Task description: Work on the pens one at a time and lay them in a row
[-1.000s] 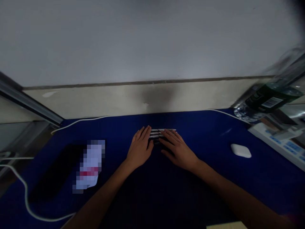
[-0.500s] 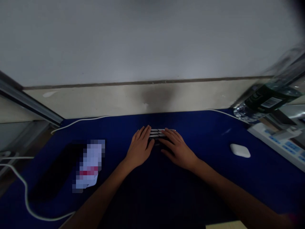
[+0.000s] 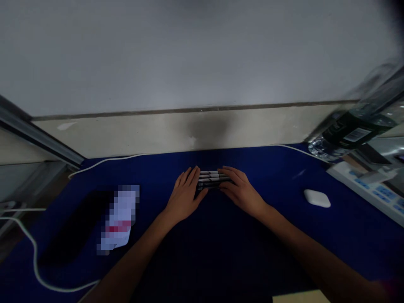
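The left hand and the right hand are half open, fingers lightly bent and thumbs apart, at the two ends of the pens. Whether they pinch firmly, I cannot tell. The pens lie side by side on the table, between both hands. To handle this row well, it seems best to press equally from both ends, softly, because round barrels may roll. The pens are slim, smooth, pale and dark; the table surface looks matt blue. The earbud case is white, glossy and rounded.
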Tool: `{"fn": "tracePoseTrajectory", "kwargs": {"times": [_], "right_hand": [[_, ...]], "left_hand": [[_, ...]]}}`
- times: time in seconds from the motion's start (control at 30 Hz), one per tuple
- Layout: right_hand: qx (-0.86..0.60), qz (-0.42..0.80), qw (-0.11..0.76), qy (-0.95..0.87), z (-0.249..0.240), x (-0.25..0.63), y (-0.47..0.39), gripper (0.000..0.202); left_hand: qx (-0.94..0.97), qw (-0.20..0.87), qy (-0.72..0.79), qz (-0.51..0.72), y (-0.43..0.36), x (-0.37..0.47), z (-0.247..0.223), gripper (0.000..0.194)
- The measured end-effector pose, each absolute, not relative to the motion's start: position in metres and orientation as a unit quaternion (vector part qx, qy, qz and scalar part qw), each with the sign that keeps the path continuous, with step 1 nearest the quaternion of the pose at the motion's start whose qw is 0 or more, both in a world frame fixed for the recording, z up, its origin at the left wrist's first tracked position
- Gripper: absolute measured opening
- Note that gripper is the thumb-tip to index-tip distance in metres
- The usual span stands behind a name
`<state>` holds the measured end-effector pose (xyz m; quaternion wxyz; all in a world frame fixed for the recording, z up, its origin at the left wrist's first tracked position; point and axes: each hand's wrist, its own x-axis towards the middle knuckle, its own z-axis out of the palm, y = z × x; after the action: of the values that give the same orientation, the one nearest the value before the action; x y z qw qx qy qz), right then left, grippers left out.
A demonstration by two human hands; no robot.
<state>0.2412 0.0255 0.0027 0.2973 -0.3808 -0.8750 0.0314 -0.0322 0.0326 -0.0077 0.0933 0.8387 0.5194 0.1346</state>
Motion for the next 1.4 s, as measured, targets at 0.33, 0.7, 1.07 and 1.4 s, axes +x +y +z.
{"fn": "tracePoseTrajectory", "kwargs": {"times": [0.33, 0.7, 1.07, 1.4], "right_hand": [[-0.427, 0.035, 0.319, -0.846, 0.005, 0.248, 0.031, 0.027], [-0.545, 0.016, 0.167, -0.822, -0.019, 0.277, 0.036, 0.097], [-0.591, 0.056, 0.055, -0.803, -0.008, 0.254, 0.026, 0.097], [-0.586, 0.053, 0.057, -0.807, -0.005, 0.249, 0.025, 0.098]], "left_hand": [[0.838, 0.093, 0.521, 0.137, 0.033, -0.033, -0.010, 0.085], [0.819, 0.078, 0.550, 0.146, 0.033, -0.037, -0.015, 0.112], [0.803, 0.020, 0.591, 0.070, 0.031, -0.037, -0.011, 0.117], [0.808, 0.025, 0.585, 0.066, 0.031, -0.038, -0.010, 0.110]]}}
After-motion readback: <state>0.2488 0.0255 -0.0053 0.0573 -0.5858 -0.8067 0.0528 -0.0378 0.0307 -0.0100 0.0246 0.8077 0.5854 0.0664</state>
